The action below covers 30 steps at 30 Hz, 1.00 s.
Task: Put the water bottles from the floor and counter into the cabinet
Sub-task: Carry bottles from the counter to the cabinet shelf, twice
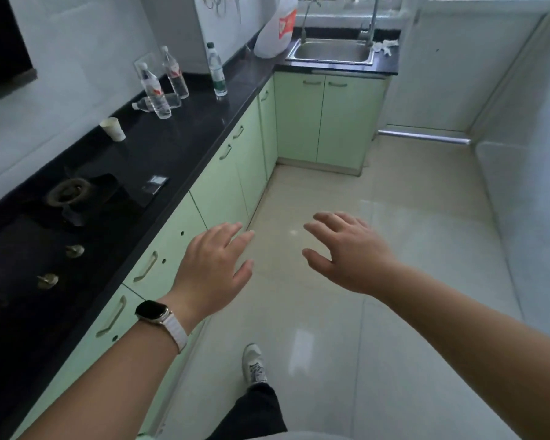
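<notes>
Left hand [215, 265]: forearm extended forward from lower left, palm down, fingers spread and loosely straight, holding nothing; a watch [153, 312] with a pale strap on the wrist. It hangs in front of the green cabinet [216, 188] doors, touching none.

Right hand [346, 249]: forearm extended from lower right, palm down, fingers splayed and slightly curled, empty, above the pale floor [362, 312].

Water bottles, all on the black counter [178, 138], far end, well apart from both hands:
- green-label bottle [216, 71], upright, cap up, nearest the counter's front edge.
- rear red-label bottle [174, 73], upright, near the wall.
- front red-label bottle [154, 90], upright, just before the former.
- lying bottle [156, 103], on its side behind the front one, long axis roughly parallel to the wall, cap toward the viewer's left.

Other: paper cup [113, 129] upright on the counter; steel sink [332, 52] at the far corner; white plastic bag [275, 30] beside it.
</notes>
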Motion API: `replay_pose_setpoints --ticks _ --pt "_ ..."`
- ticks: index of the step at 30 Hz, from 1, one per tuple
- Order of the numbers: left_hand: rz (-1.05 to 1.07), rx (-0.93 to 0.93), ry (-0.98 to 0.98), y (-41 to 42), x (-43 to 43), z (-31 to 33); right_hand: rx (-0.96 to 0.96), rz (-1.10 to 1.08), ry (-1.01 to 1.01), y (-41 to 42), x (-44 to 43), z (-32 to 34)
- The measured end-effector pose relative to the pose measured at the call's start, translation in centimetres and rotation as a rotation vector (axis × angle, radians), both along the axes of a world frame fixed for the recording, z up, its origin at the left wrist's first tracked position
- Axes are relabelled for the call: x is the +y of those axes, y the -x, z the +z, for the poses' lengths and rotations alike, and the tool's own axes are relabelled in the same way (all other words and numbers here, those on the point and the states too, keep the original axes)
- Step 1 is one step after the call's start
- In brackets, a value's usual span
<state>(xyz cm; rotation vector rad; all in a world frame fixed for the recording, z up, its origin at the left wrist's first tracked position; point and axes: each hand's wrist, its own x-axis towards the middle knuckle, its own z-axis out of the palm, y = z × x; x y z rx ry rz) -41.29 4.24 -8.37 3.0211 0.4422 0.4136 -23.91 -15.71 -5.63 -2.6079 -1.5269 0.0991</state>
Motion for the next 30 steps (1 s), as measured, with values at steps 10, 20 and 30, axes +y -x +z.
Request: replay_pose_setpoints --ticks 10,20,30 --pt "-0.092 -0.036 0.044 -9.3 12.1 -0.6 -0.048 -0.076 0.044 -7.3 10.9 0.4" --pt "-0.097 -0.005 0.079 -14.6 24.6 -1.6 -0.062 -0.071 0.042 -11.4 23.1 -0.6" --pt "-0.087 -0.003 0.102 -21.8 29.3 -1.6 -0.047 -0.1 -0.028 -19.3 28.2 -2.0"
